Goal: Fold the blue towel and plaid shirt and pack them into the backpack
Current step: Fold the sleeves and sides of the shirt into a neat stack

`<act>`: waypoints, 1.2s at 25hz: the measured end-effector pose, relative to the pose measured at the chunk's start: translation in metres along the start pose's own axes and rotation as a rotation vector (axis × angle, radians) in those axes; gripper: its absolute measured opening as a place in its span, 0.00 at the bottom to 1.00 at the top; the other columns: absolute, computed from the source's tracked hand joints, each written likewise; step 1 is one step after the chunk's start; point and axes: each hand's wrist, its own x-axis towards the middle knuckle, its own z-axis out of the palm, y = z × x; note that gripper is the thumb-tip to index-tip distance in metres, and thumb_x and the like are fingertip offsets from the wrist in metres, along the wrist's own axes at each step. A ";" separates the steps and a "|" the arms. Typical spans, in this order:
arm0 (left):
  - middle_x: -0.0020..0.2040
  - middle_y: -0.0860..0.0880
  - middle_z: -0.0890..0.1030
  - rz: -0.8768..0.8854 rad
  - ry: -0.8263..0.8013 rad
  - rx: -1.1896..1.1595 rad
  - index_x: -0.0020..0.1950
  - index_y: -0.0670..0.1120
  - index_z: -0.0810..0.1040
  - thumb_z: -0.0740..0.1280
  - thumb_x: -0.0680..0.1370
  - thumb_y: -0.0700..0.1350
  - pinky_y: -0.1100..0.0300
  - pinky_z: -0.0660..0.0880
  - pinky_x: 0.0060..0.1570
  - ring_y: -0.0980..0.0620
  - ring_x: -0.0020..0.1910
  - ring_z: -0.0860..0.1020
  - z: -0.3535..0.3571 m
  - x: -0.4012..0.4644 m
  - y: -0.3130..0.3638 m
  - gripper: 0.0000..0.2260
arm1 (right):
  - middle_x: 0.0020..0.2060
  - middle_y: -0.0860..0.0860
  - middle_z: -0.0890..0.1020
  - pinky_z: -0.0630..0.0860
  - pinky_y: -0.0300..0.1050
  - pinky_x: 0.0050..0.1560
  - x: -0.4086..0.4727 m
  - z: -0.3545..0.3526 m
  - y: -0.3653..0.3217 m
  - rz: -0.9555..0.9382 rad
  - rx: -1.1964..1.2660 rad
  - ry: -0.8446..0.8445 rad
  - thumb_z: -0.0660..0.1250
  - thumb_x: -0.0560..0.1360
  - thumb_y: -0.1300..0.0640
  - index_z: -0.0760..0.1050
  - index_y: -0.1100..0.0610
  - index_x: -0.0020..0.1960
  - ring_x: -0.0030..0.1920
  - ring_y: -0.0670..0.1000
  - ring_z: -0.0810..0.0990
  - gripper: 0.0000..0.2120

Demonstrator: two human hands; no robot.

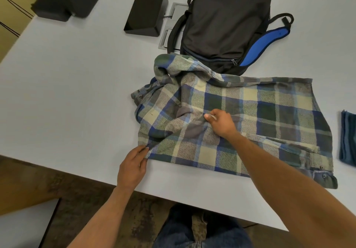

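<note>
Pinching the plaid shirt (240, 116) at its near-left corner with left hand (133, 167), right hand (220, 122) gripping mid-cloth – black box (146, 13) behind, backpack (225, 24) touching the collar, blue towel (348, 138) far right on table (67, 93)

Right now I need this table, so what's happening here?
A person is folding a plaid shirt on the table. The left hand pinches its near corner; the right hand grips the cloth mid-shirt. The backpack lies behind it, and the blue towel sits at the right edge, unpacked.
</note>
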 end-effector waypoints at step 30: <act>0.81 0.50 0.50 0.425 -0.383 0.450 0.80 0.54 0.52 0.48 0.81 0.65 0.42 0.46 0.76 0.48 0.79 0.45 0.104 0.080 0.134 0.30 | 0.80 0.49 0.44 0.35 0.56 0.77 -0.129 -0.050 0.227 0.171 -0.537 0.305 0.40 0.78 0.29 0.42 0.45 0.80 0.79 0.50 0.38 0.36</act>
